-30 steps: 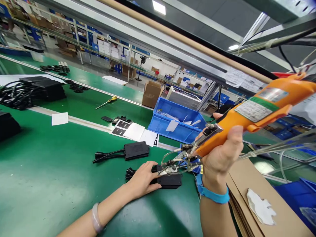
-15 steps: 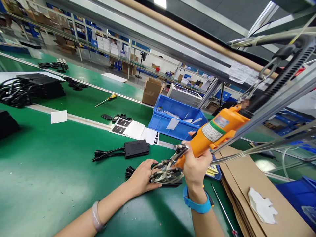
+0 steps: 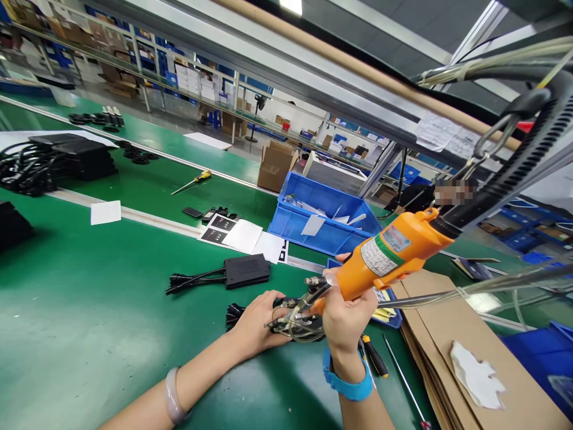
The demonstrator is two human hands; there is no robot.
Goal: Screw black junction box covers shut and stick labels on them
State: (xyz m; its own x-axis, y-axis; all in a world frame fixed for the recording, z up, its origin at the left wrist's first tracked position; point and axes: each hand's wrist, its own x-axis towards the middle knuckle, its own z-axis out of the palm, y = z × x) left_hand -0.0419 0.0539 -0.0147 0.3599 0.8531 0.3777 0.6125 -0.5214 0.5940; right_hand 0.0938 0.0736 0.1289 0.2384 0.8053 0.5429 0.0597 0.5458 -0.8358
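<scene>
My right hand (image 3: 349, 316) is wrapped round an orange electric screwdriver (image 3: 389, 254), which tilts down to the left. Thin clear tubes and metal fittings (image 3: 298, 322) at its lower end cover the bit and much of what lies below. My left hand (image 3: 257, 322) grips a black plastic box on the green bench, right under the tool's tip. Short black cables (image 3: 233, 315) stick out from that box on the left; its top is mostly hidden. A similar black box with cables (image 3: 248, 272) lies just beyond my left hand.
Behind stands a blue bin (image 3: 308, 230) with papers and small bags. Printed sheets (image 3: 242, 234) and a yellow screwdriver (image 3: 197, 179) lie farther back. On the right are flat cardboard sheets (image 3: 439, 310), a black-and-orange screwdriver (image 3: 375, 356) and a long thin rod (image 3: 405, 379). Black cabled boxes (image 3: 89, 156) are stacked left.
The orange screwdriver and my right hand have shifted slightly left and down, and the tool tilts flatter. My left hand stays on the black box.
</scene>
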